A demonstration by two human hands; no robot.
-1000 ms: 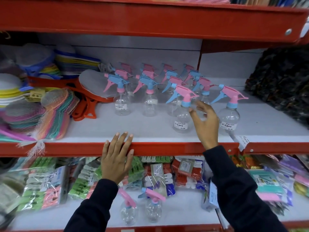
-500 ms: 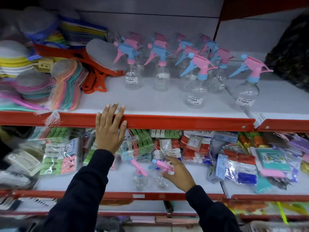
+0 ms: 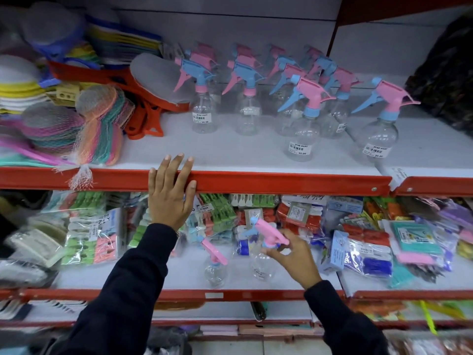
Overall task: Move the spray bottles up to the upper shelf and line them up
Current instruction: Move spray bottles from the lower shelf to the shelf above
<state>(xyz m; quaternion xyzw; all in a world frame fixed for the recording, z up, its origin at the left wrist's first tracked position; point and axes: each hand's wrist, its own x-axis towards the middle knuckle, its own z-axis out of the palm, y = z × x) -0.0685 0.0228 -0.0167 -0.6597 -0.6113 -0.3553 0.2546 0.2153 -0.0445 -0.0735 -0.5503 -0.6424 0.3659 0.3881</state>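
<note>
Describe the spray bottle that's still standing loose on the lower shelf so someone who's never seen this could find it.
Start at the red-edged lower shelf, the one packed with bagged clothes pegs. On its bare white patch near the front stand two clear spray bottles; the right hand grips one by its pink head. The loose spray bottle is the other, just left of it, untouched, its pink trigger head angled up and left.

Single head view, close in, facing forward and slightly down at the upper shelf [image 3: 256, 181]. Lower shelf [image 3: 179, 294] sits below it, by the fingers [image 3: 271, 251].
</note>
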